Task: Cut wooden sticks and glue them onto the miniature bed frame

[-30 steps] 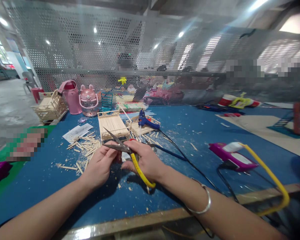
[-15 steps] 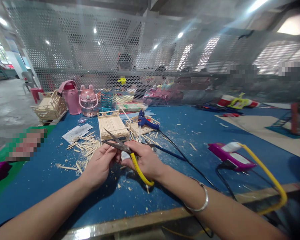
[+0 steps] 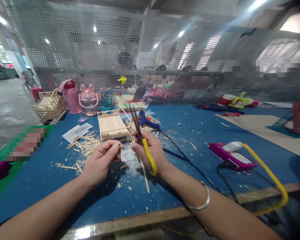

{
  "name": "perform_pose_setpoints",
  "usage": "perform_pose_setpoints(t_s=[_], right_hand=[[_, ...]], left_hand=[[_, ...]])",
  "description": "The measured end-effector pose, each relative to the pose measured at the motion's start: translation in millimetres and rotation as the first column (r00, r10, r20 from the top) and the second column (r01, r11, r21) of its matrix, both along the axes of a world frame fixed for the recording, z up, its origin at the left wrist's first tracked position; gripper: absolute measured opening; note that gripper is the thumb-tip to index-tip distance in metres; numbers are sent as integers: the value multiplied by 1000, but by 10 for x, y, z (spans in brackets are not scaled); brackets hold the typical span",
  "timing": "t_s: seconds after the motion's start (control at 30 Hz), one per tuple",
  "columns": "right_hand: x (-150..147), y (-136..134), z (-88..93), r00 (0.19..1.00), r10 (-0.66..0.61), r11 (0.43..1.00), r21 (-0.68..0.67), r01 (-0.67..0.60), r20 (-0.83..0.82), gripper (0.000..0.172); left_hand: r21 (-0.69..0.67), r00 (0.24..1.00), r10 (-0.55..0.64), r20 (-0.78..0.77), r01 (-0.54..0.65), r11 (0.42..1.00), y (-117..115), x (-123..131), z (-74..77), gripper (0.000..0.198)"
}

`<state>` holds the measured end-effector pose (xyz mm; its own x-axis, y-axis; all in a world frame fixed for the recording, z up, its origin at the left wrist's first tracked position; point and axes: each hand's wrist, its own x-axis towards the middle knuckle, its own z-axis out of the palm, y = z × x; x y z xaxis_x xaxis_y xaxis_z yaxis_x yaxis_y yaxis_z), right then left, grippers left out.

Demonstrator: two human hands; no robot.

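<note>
My right hand (image 3: 151,151) grips a pair of scissors (image 3: 145,146) with yellow handles, its dark blades pointing up and away from me. My left hand (image 3: 102,160) is in a pinch, thumb against forefinger; whatever is between the fingertips is too small to make out. Just beyond the hands stands a small bed-shaped frame of pale wooden sticks (image 3: 113,124). A blue glue gun (image 3: 150,122) rests behind the scissors, near a second stick piece that it partly covers. Cut sticks (image 3: 86,145) and shavings lie heaped left of the frame, and a loose stick (image 3: 145,178) lies below my right hand.
A pink bottle (image 3: 72,98), a clear pink jug (image 3: 88,101) and another stick model (image 3: 50,106) stand at the back left. A purple power strip (image 3: 232,156) with a yellow cable lies at right. Black cords cross the blue table (image 3: 190,200). Perforated metal mesh (image 3: 90,60) rises behind.
The scissors have swung from pointing left over my left hand to pointing upward. My right hand has moved slightly right, apart from my left hand, which stays pinched.
</note>
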<state>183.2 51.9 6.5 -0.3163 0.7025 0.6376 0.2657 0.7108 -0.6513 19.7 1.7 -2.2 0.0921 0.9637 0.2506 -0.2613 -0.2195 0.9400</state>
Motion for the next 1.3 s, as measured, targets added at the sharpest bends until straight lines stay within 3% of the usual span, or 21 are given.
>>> perform_pose_setpoints(t_s=[0.13, 0.23, 0.33, 0.47, 0.53, 0.63, 0.77, 0.8, 0.83, 0.9, 0.93, 1.0, 1.1, 1.23, 1.3], right_hand=[[175, 25, 207, 976, -218, 975, -44, 217, -5, 34], [467, -28, 339, 923, -317, 941, -49, 334, 219, 40], [839, -128, 365, 733, -366, 895, 3, 445, 574, 30], [1231, -181, 240, 497, -344, 828, 7, 561, 797, 23], [1344, -129, 161, 456, -330, 825, 17, 565, 827, 27], [1403, 4, 112, 405, -311, 866, 81, 493, 860, 31], [1164, 79, 227, 220, -419, 875, 328, 355, 881, 21], [1034, 67, 266, 269, -442, 884, 366, 290, 855, 19], [882, 50, 296, 384, -398, 917, 354, 182, 833, 21], [550, 17, 317, 609, -205, 957, 287, -39, 766, 22], [391, 9, 307, 665, -119, 960, 257, -113, 738, 22], [133, 21, 256, 691, 18, 948, 207, -242, 723, 22], [-43, 87, 163, 704, 106, 928, 184, -323, 702, 15], [18, 176, 114, 745, 145, 941, 140, -307, 651, 12], [88, 207, 121, 773, 139, 971, 67, -228, 619, 10]], left_hand=[[-2, 993, 42, -113, -42, 999, 10, -14, -2, 23], [9, 947, 109, -302, -112, 994, 18, -26, 27, 21], [97, 816, 220, -534, -200, 975, 37, -44, 48, 19], [159, 640, 232, -732, -172, 972, 55, -59, 41, 27], [168, 575, 220, -788, -144, 975, 57, -63, 31, 30], [177, 525, 210, -825, -114, 978, 66, -80, 9, 30], [166, 462, 213, -861, -139, 976, 99, -117, -33, 30], [169, 447, 212, -869, -133, 976, 105, -119, -39, 30], [174, 439, 208, -874, -117, 978, 106, -116, -41, 30], [187, 447, 201, -872, -77, 979, 96, -95, -33, 30], [189, 462, 194, -865, -58, 980, 85, -80, -24, 30], [174, 498, 176, -849, -52, 983, 61, -52, -4, 31], [133, 547, 147, -824, -64, 989, 45, -30, 4, 31], [109, 617, 109, -779, -38, 993, 75, -48, -24, 28], [120, 634, 164, -755, -113, 986, 97, -72, -32, 21]])
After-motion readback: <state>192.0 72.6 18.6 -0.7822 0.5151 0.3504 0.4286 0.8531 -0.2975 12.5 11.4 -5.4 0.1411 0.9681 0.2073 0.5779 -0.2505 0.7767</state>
